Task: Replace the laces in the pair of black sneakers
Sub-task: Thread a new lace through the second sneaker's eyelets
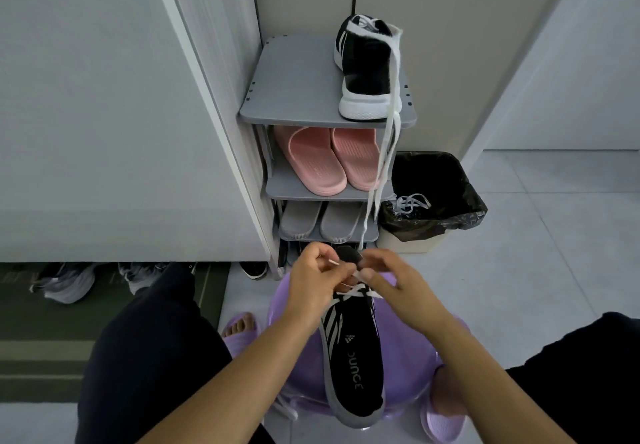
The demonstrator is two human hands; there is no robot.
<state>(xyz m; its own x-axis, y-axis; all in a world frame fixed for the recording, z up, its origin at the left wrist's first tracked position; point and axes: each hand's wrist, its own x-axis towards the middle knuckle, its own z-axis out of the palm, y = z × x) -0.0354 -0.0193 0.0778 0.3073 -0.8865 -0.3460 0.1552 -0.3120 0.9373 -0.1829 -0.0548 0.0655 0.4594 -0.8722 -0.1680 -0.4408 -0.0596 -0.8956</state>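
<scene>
At lower centre, the sneaker (353, 357) lies on a purple stool (408, 374), heel at its near rim. The left hand (320, 277) and right hand (391, 281) each pinch its white lace (360, 291). A hard tug could slide it off. At upper centre, the second sneaker (367, 66) sits at the shelf (294, 97) edge. Its dangling lace (384, 152) ends near the hands and could snag. Open floor (554, 235) lies to the right.

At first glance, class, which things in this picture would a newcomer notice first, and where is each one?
Low in the middle, the left hand and right hand pinch a white lace on a black sneaker lying on a purple stool. The other sneaker stands on top of the grey rack, its long white laces dangling past pink slippers one shelf down. Right of the rack, a bin holds a tangle of laces.
</scene>
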